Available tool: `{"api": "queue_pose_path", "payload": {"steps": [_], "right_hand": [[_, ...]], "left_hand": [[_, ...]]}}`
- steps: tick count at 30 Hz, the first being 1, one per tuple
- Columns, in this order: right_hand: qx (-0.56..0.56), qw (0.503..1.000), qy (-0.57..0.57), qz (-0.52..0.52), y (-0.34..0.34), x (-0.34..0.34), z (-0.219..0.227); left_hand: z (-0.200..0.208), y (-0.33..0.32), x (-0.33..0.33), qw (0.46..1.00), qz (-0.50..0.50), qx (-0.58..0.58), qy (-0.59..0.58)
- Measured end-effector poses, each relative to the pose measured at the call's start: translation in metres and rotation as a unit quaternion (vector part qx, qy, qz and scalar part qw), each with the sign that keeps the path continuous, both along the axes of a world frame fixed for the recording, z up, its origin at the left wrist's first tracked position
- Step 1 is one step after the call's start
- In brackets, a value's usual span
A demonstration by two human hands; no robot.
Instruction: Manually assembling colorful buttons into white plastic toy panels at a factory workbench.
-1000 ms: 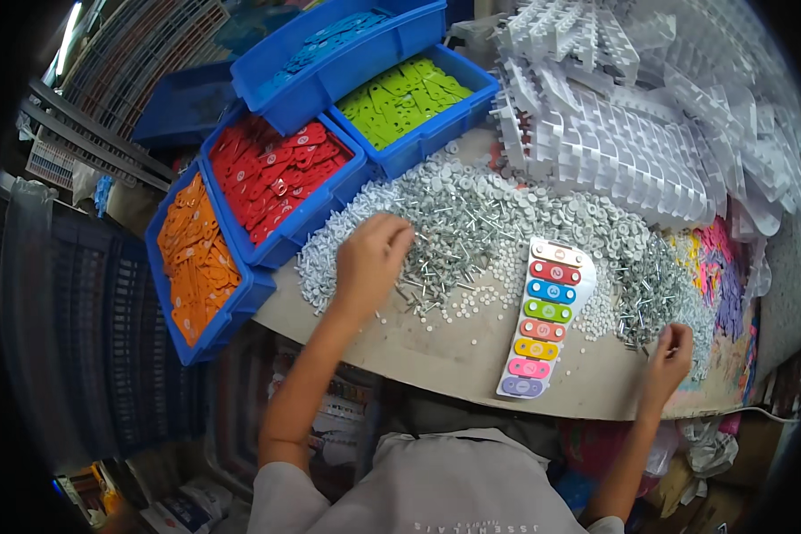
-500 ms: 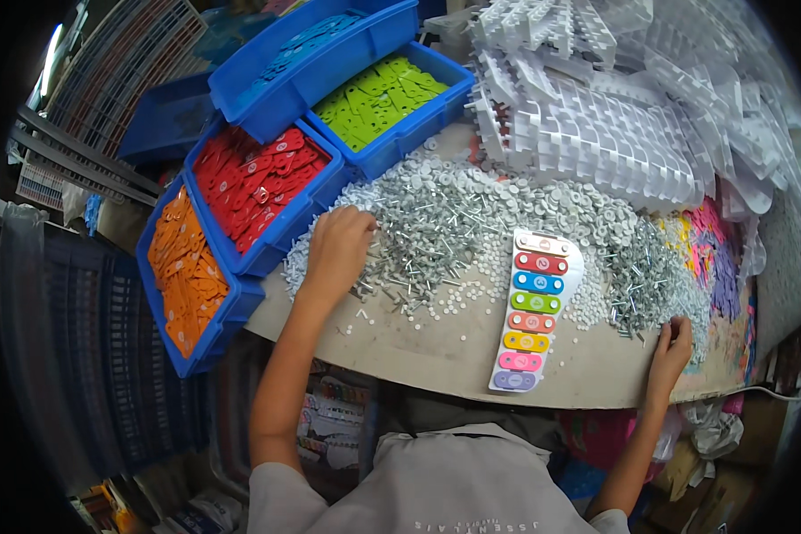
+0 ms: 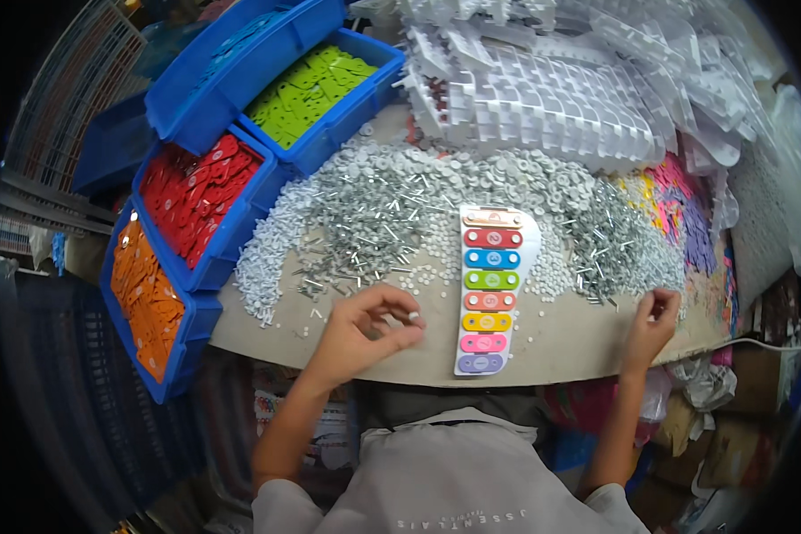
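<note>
A toy xylophone (image 3: 492, 280) with a white base and a column of coloured bars lies at the middle of the worktable. White caps sit at the ends of its upper bars; the pink and purple bars at the near end show bare holes. Left of it, my left hand (image 3: 365, 331) pinches a small white cap (image 3: 414, 316) between thumb and fingertips. My right hand (image 3: 651, 325) is beside the right-hand pile of screws (image 3: 610, 276), its fingers curled together. Whatever they hold, if anything, is too small to make out.
Blue bins (image 3: 206, 267) of orange, red, green and blue bars stand at the left. Screws (image 3: 356, 222) and white washers (image 3: 525, 173) are heaped across the table. White plastic frames (image 3: 561, 107) are stacked behind. Pink and purple bars (image 3: 690, 214) lie at the far right.
My left hand has come from the white pieces by the bins toward the xylophone, a white cap in its fingers. The right hand stays by the right-hand pile. The whole view has shifted slightly.
</note>
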State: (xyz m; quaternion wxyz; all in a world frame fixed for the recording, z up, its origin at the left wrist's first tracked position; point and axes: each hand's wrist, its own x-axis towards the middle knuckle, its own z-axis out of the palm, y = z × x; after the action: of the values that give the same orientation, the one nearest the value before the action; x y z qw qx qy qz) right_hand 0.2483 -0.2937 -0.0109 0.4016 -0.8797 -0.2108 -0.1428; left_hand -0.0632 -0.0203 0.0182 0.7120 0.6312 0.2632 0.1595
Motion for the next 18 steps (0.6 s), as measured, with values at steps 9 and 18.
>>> {"api": "queue_pose_path", "payload": {"steps": [9, 18], "right_hand": [[0.054, 0.93, 0.214, 0.293, 0.067, -0.109, 0.022], [0.003, 0.935, 0.049, 0.352, 0.087, -0.117, 0.01]], "left_hand": [[-0.025, -0.027, 0.036, 0.973, -0.037, -0.23, 0.0], [-0.041, -0.03, 0.046, 0.954, -0.05, -0.295, -0.009]]}}
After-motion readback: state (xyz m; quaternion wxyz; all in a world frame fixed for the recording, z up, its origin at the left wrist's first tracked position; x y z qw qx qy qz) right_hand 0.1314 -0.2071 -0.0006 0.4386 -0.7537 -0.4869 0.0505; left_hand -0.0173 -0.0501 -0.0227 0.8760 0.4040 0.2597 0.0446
